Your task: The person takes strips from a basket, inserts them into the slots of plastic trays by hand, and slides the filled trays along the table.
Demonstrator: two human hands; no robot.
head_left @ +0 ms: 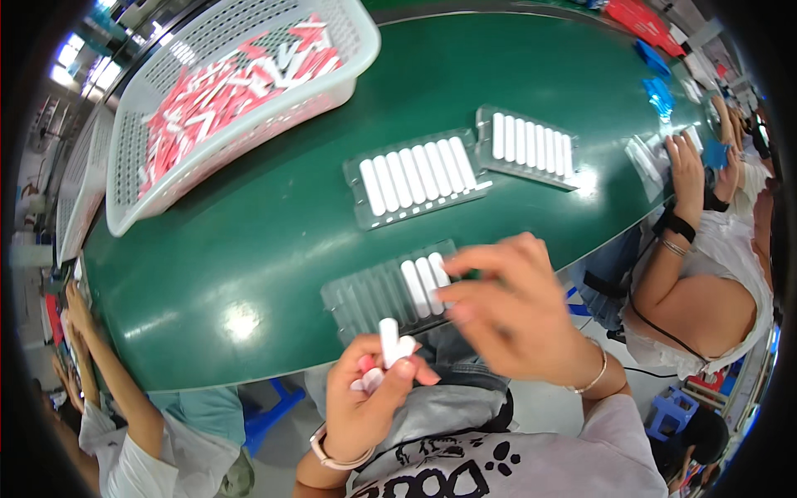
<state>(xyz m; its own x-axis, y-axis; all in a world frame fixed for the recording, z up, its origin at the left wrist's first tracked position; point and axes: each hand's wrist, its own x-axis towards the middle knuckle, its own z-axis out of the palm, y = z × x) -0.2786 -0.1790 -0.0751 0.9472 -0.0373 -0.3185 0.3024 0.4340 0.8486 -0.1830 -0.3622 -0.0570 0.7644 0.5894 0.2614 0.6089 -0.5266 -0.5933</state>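
- Head view, far left: a white mesh basket [349, 33] sits on the green table [249, 249], heaped with pink-and-white sticks [224, 91].
- Near left, a co-worker's arm [112, 373] rests at the table edge.
- Left hand [365, 398], near the table's near edge, is closed around a small bunch of white sticks [388, 342], one standing up between thumb and fingers, with pink showing lower in the grip.
- Just beyond it lies a clear ribbed tray [365, 299]; three white sticks fill its right slots and the left slots are bare.
- Right hand [506, 307] is over the tray's right end, fingers pinched narrow at a stick; motion blur hides whether it grips it.
- Risks, as I judge them: the loose bunch could slip from the left hand off the near edge; a stick set askew could ride across two ribs; a nudge could push the light tray.
- Farther off, two full trays [419, 176] [531, 148] lie side by side, all white sticks.
- Far right: blue packets [660, 95], red packages [643, 21], and another co-worker's hands [689, 166] at the table.
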